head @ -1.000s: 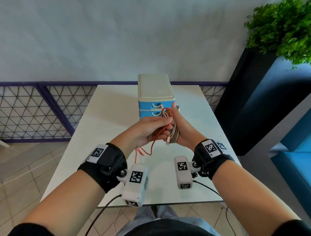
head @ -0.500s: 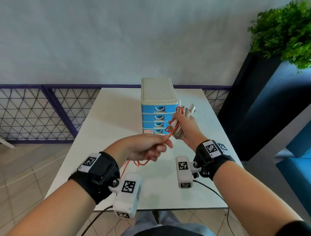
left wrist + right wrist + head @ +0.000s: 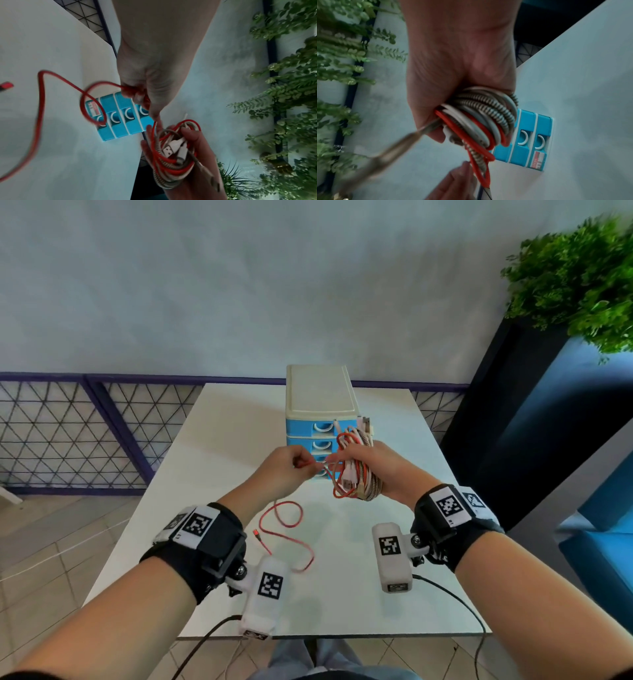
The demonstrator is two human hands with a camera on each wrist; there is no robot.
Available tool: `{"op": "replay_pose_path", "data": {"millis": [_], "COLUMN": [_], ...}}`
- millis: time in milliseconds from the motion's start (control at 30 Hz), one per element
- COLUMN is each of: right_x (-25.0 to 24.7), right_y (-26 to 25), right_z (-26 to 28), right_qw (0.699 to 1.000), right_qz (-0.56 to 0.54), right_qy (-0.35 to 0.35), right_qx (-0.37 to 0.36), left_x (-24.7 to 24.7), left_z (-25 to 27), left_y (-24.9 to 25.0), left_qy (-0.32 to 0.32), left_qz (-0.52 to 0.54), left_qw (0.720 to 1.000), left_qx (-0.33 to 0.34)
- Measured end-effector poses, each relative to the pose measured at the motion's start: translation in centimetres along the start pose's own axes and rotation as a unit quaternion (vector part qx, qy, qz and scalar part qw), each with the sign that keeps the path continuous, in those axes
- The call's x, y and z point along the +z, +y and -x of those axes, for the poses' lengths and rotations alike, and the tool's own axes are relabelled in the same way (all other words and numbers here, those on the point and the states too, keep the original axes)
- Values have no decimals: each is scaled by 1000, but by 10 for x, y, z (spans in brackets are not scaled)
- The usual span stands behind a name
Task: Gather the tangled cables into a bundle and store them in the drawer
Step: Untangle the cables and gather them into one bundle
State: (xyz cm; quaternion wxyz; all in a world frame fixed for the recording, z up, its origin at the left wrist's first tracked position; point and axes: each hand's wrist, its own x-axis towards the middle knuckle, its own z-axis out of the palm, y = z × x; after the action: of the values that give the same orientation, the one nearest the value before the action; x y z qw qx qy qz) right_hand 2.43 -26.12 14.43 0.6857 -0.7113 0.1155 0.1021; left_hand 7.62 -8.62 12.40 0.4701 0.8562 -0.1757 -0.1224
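My right hand (image 3: 373, 467) grips a coiled bundle of cables (image 3: 356, 474), red, white and braided, in front of the blue drawer unit (image 3: 320, 419); the coils show in the right wrist view (image 3: 481, 121) and the left wrist view (image 3: 173, 152). My left hand (image 3: 291, 470) pinches the red cable (image 3: 287, 529) just left of the bundle. The cable's loose tail lies looped on the white table (image 3: 222, 440), ending in a red plug (image 3: 257, 534). The drawers (image 3: 120, 119) look closed.
The drawer unit stands mid-table toward the far edge. A dark planter with green foliage (image 3: 575, 278) stands to the right. A purple lattice fence (image 3: 68, 433) runs behind the table, with tiled floor to the left.
My left hand has risen along the red cable and closed in on the bundle. The tail now lies in a longer loop on the table. The right hand holds the bundle lower.
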Motion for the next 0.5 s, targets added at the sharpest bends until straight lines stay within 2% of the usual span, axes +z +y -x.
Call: {"op": "replay_pose_path", "data": {"millis": [167, 233, 300, 333, 400, 467, 500], "right_x": [8, 7, 3, 2, -3, -5, -5], "right_y": [5, 6, 8, 10, 15, 18, 20], "right_z": [0, 2, 2, 3, 1, 0, -1], "right_qw": [996, 996, 998, 999, 999, 999, 999], "right_qz": [-35, -33, -17, -19, -27, -25, -20], "right_qy": [-82, -75, -53, -39, -10, 15, 25], "right_qx": [27, 22, 23, 24, 22, 17, 16], "left_x": [2, 0, -6, -9, -17, -22, -21], "left_z": [2, 1, 0, -1, -1, 3, 6], "left_y": [11, 11, 9, 8, 4, 3, 3], "left_qy": [31, 27, 8, -7, -60, -129, -161], "left_qz": [-6, -19, 40, 121, 305, 427, 459], "left_qw": [999, 999, 994, 981, 925, 866, 848], "left_qx": [21, -17, -101, -149, -218, -227, -211]}}
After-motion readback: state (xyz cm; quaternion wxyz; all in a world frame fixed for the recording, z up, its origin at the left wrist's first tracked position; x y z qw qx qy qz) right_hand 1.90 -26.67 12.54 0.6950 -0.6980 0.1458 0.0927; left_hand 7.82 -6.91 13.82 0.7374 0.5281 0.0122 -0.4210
